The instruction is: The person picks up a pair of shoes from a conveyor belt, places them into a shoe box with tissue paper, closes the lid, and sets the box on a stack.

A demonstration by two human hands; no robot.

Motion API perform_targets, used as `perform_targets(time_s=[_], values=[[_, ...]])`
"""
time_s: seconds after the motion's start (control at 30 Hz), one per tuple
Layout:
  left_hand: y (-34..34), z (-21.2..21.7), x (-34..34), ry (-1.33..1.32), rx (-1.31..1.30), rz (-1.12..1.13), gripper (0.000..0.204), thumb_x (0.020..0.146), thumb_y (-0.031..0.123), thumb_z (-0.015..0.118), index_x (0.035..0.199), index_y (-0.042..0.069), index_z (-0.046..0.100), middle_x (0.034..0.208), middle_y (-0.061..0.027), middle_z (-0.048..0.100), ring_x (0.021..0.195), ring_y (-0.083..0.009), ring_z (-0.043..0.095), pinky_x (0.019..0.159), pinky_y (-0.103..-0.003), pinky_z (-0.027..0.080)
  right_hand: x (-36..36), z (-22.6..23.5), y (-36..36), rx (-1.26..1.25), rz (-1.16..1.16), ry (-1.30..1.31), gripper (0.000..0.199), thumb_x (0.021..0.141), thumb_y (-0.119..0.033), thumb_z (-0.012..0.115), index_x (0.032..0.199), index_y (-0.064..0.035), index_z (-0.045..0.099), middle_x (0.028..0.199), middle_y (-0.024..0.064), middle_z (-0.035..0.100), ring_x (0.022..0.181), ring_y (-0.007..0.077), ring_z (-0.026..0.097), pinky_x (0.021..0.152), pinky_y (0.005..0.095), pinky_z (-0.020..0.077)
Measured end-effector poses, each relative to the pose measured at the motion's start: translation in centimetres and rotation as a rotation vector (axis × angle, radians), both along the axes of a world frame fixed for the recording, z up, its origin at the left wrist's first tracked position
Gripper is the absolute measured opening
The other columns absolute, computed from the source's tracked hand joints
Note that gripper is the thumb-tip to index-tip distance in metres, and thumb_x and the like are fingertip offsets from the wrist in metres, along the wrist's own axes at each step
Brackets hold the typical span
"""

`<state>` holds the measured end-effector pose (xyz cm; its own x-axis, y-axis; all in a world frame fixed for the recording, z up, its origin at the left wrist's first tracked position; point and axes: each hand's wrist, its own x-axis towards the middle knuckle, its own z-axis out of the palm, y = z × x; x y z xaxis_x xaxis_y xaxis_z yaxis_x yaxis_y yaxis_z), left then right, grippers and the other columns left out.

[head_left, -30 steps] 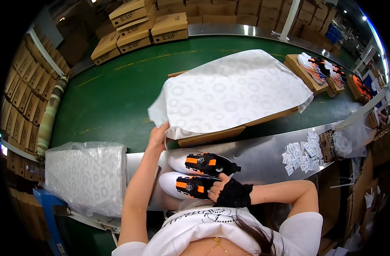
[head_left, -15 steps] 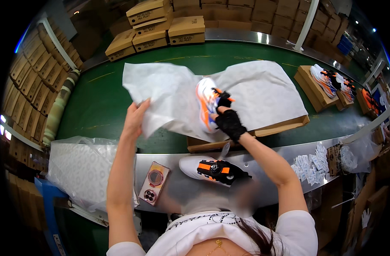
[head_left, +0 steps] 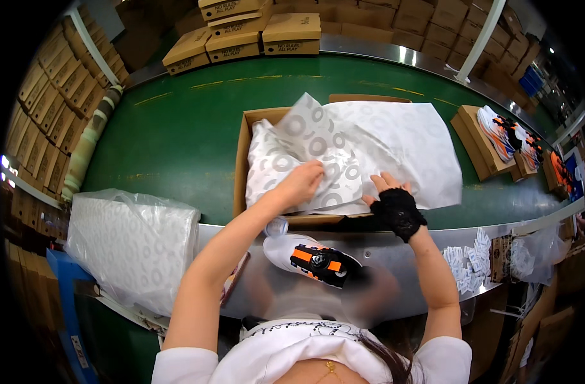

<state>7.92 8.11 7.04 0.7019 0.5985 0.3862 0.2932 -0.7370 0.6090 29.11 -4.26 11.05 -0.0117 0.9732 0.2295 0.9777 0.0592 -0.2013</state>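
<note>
White tissue paper [head_left: 395, 137] printed with grey rings lies over a brown shoe box [head_left: 241, 160] on the green belt. Its left part is folded over inside the box, and the sneaker seen earlier is hidden. My left hand [head_left: 303, 184] pinches the folded sheet near its middle. To the right, my right hand [head_left: 396, 206], in a black fingerless glove, rests on the paper with fingers spread. A white sneaker [head_left: 315, 260] with black and orange parts lies on the metal ledge below the box, between my forearms.
A plastic-wrapped stack of printed paper [head_left: 132, 249] sits at the left. My left forearm mostly covers a phone [head_left: 235, 278]. Small white packets [head_left: 468, 262] are heaped at the right. Boxed sneakers [head_left: 495, 134] stand beyond them, and closed shoe boxes [head_left: 291, 35] at the back.
The sneaker that my right hand held is now covered. My left hand has moved right, folding the paper's left part into the box. My right hand now lies spread on the paper.
</note>
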Motion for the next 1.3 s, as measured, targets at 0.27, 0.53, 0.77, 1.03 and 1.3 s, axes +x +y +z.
perform_targets(time_s=[0.27,0.53,0.77,1.03,1.3], values=[[1.0,-1.1,1.1,0.72,0.314,0.272,0.025,0.063,0.027,0.056,0.076,0.008,0.066,0.083,-0.0126,0.061,0.1,-0.0274,0.051,0.093,-0.058,0.021,-0.5,1.4,-1.5,-0.095,-0.003,0.097,0.049,0.076,-0.032,0.059,0.117,-0.0068,0.047,0.118,0.019,0.048,0.096,0.0335,0.053,0.082,0.0391,0.042],[1.8,-2.0,-6.4,0.984,0.259,0.387,0.051,0.059,0.025,0.06,0.106,0.006,0.057,0.118,-0.0189,0.048,0.107,-0.0334,0.046,0.092,-0.069,0.007,-1.5,1.0,-2.5,-0.062,0.081,0.114,0.045,0.076,-0.032,0.06,0.112,-0.0056,0.05,0.105,0.0166,0.056,0.089,0.0307,0.056,0.079,0.039,0.0422],[-9.9,4.0,-9.2,0.278,-0.356,-0.008,0.066,0.062,0.034,0.074,0.112,0.0,0.048,0.116,-0.0205,0.046,0.108,-0.0294,0.046,0.089,-0.037,0.037,-1.4,0.2,-4.4,0.026,-0.002,0.199,0.037,0.072,-0.024,0.066,0.102,-0.0047,0.056,0.091,0.0119,0.061,0.084,0.027,0.057,0.078,0.0378,0.0407],[-15.3,0.4,-5.8,0.095,-0.102,0.082,0.07,0.051,0.032,0.08,0.107,0.005,0.049,0.104,-0.0097,0.055,0.102,-0.03,0.048,0.089,-0.04,0.03,-1.8,1.0,-5.3,0.355,0.139,0.187,0.03,0.07,-0.015,0.065,0.097,-0.0029,0.057,0.109,0.0139,0.052,0.101,0.0311,0.048,0.086,0.0395,0.0374],[-12.9,7.8,-10.6,-0.479,-0.641,0.287,0.055,0.05,0.007,0.081,0.1,0.002,0.056,0.094,-0.0034,0.061,0.087,-0.0112,0.056,0.08,-0.026,0.044,-0.9,1.1,-8.5,0.534,0.009,0.303,0.018,0.072,0.001,0.059,0.089,-0.0001,0.058,0.109,0.016,0.053,0.095,0.0303,0.054,0.081,0.035,0.0443]])
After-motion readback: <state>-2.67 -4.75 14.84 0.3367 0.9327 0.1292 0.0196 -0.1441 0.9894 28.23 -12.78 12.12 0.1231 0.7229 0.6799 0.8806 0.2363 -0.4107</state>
